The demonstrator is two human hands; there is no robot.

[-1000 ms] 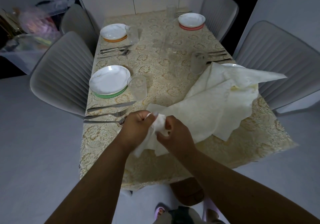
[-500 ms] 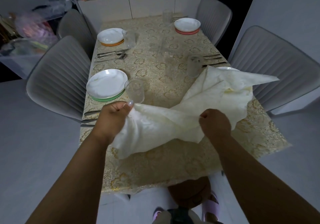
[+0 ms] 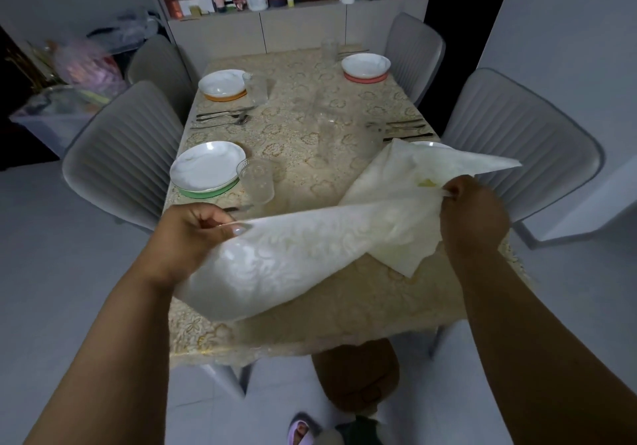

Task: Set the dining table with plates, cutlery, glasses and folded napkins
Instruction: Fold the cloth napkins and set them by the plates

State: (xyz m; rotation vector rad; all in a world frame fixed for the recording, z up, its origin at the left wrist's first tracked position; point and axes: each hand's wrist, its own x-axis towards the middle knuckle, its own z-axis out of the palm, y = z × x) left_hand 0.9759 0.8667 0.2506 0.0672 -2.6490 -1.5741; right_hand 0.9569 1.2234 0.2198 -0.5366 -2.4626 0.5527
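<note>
Napkin [image 3: 310, 255] stretched left-right between left hand [image 3: 193, 231], right hand [image 3: 472, 210].

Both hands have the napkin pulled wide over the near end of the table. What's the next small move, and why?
Probably lower the napkin flat onto the bare tablecloth at the near end, then fold it. The left hand and right hand each pinch an edge and hold it spread, but it sags in the middle and one corner drapes over the right near plate.
</note>
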